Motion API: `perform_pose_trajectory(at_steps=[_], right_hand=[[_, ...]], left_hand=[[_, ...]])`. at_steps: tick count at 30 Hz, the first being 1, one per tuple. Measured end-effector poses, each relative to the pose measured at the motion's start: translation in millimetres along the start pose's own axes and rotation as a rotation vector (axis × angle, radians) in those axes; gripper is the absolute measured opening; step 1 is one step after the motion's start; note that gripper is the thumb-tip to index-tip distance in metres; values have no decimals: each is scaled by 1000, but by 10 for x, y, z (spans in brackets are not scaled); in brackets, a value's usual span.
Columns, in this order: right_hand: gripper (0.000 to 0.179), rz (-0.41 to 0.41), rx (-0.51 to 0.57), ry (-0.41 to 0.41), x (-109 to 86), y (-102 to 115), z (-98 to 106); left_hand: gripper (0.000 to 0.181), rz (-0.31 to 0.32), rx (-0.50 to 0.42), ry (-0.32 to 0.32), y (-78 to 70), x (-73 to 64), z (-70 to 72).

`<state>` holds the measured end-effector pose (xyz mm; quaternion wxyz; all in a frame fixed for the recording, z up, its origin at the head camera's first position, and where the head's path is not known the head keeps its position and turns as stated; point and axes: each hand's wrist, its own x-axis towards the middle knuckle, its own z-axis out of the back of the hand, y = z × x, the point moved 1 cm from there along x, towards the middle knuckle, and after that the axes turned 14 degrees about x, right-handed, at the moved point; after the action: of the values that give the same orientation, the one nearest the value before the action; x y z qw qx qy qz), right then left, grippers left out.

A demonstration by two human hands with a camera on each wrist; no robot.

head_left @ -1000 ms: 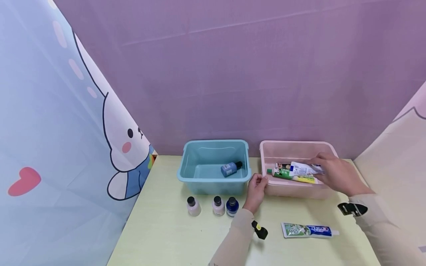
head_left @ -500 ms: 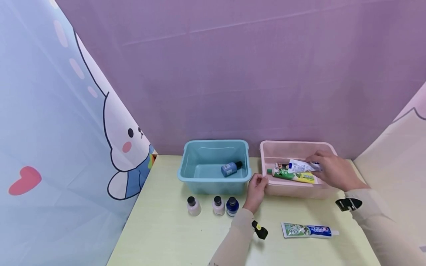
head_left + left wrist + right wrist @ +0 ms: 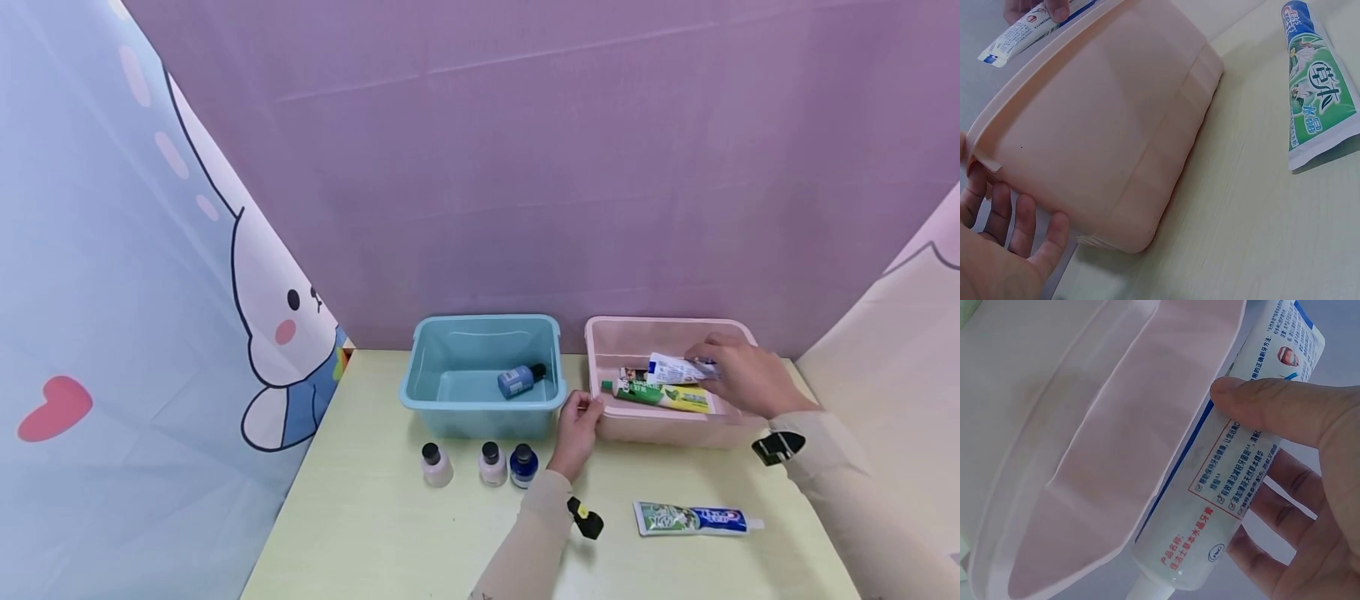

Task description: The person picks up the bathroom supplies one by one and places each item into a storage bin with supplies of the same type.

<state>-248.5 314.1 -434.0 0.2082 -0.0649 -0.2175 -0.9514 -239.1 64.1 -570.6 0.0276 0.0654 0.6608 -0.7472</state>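
My right hand (image 3: 738, 375) grips a white-and-blue toothpaste tube (image 3: 1210, 469) between thumb and fingers, over the right part of the pink bin (image 3: 637, 429). In the right wrist view the tube's cap end points down beside the bin's rim. Below it in the bin lies a green-and-yellow toothpaste tube (image 3: 660, 395), with a dark printed tube (image 3: 634, 375) partly hidden behind it. My left hand (image 3: 576, 433) pinches the pink bin's near left rim corner, its other fingers spread along the outside in the left wrist view (image 3: 1007, 219).
Left of the pink bin stands a teal bin (image 3: 480, 421) with a blue bottle (image 3: 517, 382) lying inside. In front are two pale bottles (image 3: 437, 468) and a dark blue bottle (image 3: 523, 468). A green-and-blue toothpaste tube (image 3: 693, 520) lies on the table at front right.
My right hand has shifted slightly left and up over the pink bin, carrying the white-and-blue toothpaste tube. My left hand stays at the rim corner.
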Motion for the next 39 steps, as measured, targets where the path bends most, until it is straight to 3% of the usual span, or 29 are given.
perform_pose_trajectory(at_steps=[10,30,39], right_hand=[[38,35,-5,31,153,-109,-56],[32,76,1,75,405,-265,-202],[30,34,19,139,468,-387,-305]], left_hand=[[12,28,16,-3,-7,1,7],[13,25,23,-6,-9,4,1],[13,33,22,-6,-20,-12,0]])
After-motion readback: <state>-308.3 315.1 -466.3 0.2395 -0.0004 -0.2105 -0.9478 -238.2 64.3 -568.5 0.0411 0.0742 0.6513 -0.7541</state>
